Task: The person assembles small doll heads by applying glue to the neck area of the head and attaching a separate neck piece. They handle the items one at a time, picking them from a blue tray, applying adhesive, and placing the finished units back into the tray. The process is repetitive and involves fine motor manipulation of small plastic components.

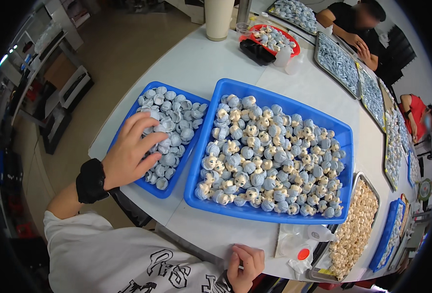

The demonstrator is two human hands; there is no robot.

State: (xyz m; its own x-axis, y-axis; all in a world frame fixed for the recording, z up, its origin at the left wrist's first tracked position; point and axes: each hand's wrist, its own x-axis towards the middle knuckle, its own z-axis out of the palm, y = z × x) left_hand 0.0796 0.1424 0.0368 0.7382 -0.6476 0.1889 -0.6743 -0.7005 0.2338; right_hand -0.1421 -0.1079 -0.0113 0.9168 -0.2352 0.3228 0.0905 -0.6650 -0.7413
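My left hand [137, 149], with a black band [91, 180] on its wrist, reaches over a smaller blue tray [164, 191]. Its fingers are spread, and the fingertips lie at the hollow grey-blue doll hair pieces [173, 117] inside. To the right stands a larger blue tray [269, 215], full of small doll heads [274, 156] with cream faces and grey-blue hair. My right hand [245, 266] is at the near table edge, below that tray. Its fingers are curled in with the thumb close to them; whether anything is inside is hidden.
Right of the large tray, a metal tray [355, 224] holds cream-coloured pieces. A white bottle [321, 233] and a container with a red cap [303, 254] lie nearer. Farther back are a red bowl [296, 49] of parts, a tall cup [218, 22] and more filled trays [338, 63]. Two people sit beyond.
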